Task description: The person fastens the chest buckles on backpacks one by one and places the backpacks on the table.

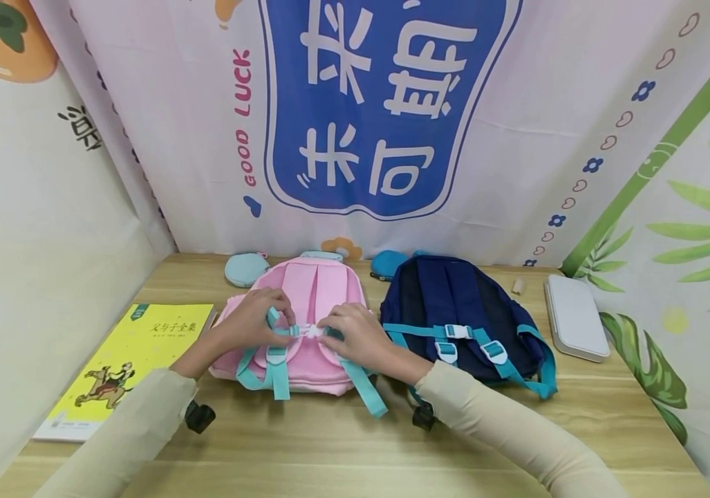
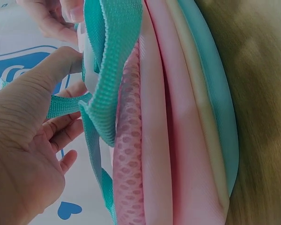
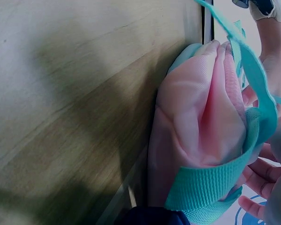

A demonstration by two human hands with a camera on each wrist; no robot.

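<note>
A pink backpack (image 1: 314,373) lies on the table with its shoulder straps facing up. Across its middle runs a teal strap with a white buckle (image 1: 312,332). My left hand (image 1: 261,318) pinches the buckle's left side, where the teal webbing (image 2: 68,105) passes by the fingers. From the other side my right hand (image 1: 355,335) grips the buckle's right end. Fingers partly cover the buckle, so I cannot tell whether its halves are joined. Loose teal strap ends (image 1: 363,387) hang over the backpack's lower part.
Right of the pink backpack lies a navy backpack (image 1: 454,290) with teal straps and a white buckle (image 1: 458,332). A yellow book (image 1: 143,339) lies left, a white case (image 1: 575,318) right. Behind are a light blue pouch (image 1: 246,270) and a blue pouch (image 1: 387,264), before a printed curtain.
</note>
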